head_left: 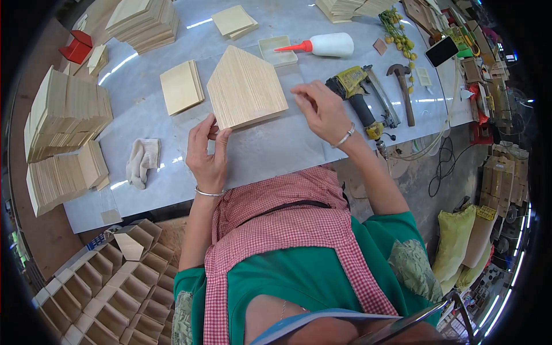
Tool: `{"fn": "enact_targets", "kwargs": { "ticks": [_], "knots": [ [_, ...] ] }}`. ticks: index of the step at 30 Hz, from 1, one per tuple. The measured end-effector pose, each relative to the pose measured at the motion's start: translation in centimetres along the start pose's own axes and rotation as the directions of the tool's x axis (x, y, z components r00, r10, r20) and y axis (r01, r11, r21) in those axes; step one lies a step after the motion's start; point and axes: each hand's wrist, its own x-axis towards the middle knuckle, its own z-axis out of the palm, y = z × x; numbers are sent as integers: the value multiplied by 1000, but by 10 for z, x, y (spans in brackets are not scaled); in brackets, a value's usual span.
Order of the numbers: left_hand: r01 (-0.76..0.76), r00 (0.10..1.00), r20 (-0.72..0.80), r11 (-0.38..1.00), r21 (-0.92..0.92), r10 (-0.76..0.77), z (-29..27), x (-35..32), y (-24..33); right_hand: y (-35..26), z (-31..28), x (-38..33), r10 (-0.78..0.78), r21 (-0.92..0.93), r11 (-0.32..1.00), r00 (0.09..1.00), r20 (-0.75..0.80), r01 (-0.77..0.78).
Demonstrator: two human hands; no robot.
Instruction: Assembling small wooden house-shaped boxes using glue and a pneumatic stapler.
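A pale wooden house-shaped piece [246,86] lies on the table, its peak pointing away from me and a bottom edge facing me. My left hand [207,154] grips its near left corner between thumb and fingers. Just off its right side, my right hand [325,112] hangs over the table with loosely bent fingers, and nothing shows in it. Left of the piece sits a small stack of square wooden panels [180,89]. Beyond it are a shallow tray [276,50] and a white glue bottle [333,45] with a red nozzle, lying on its side.
A yellow-black nail gun [351,86] and a hammer [407,95] lie at right, near a phone [441,52]. Stacked wooden panels [66,115] line the left side. A glove [142,162] rests near the front edge. Open wooden boxes [109,287] stand below left.
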Motion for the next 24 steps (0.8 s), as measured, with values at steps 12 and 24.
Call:
{"fn": "enact_targets", "kwargs": {
  "ticks": [12,24],
  "knots": [
    [-87,995,-28,990,115,91,1,4,-8,-7,2,0,-248,-164,949,959,135,269],
    [-98,993,-46,987,124,105,3,0,-10,-6,-1,5,-232,-101,964,962,146,248]
  ]
}}
